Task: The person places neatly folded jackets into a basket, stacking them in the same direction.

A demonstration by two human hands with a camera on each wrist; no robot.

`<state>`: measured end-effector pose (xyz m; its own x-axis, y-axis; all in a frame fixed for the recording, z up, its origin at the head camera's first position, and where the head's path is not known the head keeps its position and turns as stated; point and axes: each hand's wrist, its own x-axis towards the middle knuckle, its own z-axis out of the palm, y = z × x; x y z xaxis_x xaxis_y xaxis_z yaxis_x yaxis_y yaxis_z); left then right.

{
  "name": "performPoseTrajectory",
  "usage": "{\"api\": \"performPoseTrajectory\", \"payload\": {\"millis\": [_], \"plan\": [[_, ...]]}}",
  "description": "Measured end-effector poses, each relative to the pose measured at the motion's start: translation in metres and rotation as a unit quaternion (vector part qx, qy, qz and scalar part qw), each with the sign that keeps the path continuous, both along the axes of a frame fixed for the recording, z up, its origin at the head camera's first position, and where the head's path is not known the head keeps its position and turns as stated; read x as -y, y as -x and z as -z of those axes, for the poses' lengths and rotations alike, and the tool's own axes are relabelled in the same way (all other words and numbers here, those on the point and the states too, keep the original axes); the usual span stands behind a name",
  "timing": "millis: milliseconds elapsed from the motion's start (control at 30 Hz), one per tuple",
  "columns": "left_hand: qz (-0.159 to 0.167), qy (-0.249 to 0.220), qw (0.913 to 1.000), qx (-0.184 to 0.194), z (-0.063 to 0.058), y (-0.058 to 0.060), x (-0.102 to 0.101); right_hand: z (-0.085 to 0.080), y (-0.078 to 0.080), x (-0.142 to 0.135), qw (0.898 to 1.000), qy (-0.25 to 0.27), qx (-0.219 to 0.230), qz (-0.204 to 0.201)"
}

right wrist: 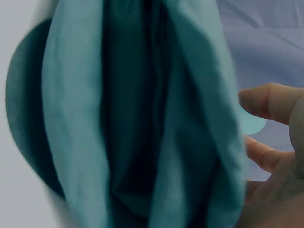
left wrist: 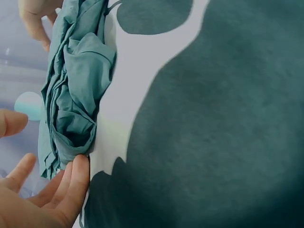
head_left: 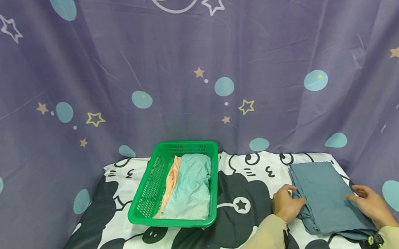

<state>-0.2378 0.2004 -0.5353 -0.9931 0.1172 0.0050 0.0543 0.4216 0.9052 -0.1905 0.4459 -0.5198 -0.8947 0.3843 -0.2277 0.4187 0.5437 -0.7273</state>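
Observation:
A folded blue-grey cloth (head_left: 329, 197) lies flat on the patterned sheet at the right in the head view. Along its left edge, my left hand (head_left: 287, 205) touches the folds with extended fingertips. In the left wrist view those fingertips (left wrist: 78, 164) meet the bottom of the layered cloth (left wrist: 85, 80), while the thumb stays apart from it. My right hand (head_left: 374, 205) is at the opposite edge, thumb and fingers spread. Thick folds (right wrist: 194, 118) fill much of the right wrist view, with the right thumb (right wrist: 266, 102) beside them.
A green plastic basket (head_left: 136, 221) stands left of the hands, holding a pale aqua cloth (head_left: 188, 188) and a peach cloth (head_left: 171, 182). A black-and-white cartoon sheet (head_left: 244, 187) covers the surface. Purple curtains (head_left: 175, 52) hang behind and at both sides.

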Motion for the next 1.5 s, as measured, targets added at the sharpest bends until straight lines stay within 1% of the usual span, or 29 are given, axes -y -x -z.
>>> {"api": "performPoseTrajectory", "payload": {"millis": [100,167,233,400,467,533,667,767,900,1000,1200,1367,1500], "plan": [[-0.01,0.02,0.9996,0.016,-0.001,0.004,-0.004,0.004,0.005,-0.006,1.0,0.008,0.014,-0.018],[-0.013,0.028,0.9991,0.03,-0.002,0.004,-0.006,0.007,0.007,-0.008,0.999,0.012,0.021,-0.022],[-0.013,0.034,0.9985,0.04,-0.002,0.005,-0.008,0.01,0.008,-0.009,0.999,0.013,0.029,-0.022],[-0.013,0.023,0.9978,0.06,0.0,0.003,-0.013,0.017,0.012,-0.011,0.999,0.02,0.042,-0.009],[-0.006,0.018,0.9982,0.057,0.0,0.003,-0.015,0.019,0.013,-0.011,0.999,0.016,0.041,-0.009],[0.01,0.014,0.9984,0.053,0.001,0.004,-0.017,0.019,0.014,-0.011,0.999,0.013,0.039,-0.015],[0.041,0.008,0.9978,0.052,0.003,0.004,-0.019,0.018,0.014,-0.012,0.997,0.031,0.051,-0.044],[0.043,-0.006,0.9969,0.066,0.006,0.004,-0.018,0.019,0.013,-0.011,0.995,0.045,0.062,-0.067],[0.035,-0.028,0.9959,0.078,0.01,0.006,-0.017,0.02,0.013,-0.01,0.994,0.047,0.056,-0.083],[0.033,-0.034,0.9957,0.08,0.013,0.009,-0.018,0.019,0.013,-0.01,0.994,0.049,0.05,-0.089],[0.032,-0.048,0.9948,0.084,0.01,0.01,-0.016,0.016,0.013,-0.01,0.993,0.056,0.047,-0.089],[0.038,-0.084,0.992,0.086,0.013,0.007,-0.014,0.017,0.009,-0.007,0.993,0.058,0.043,-0.088],[0.046,-0.11,0.9894,0.084,0.015,0.005,-0.012,0.018,0.006,-0.005,0.994,0.063,0.025,-0.088]]}}
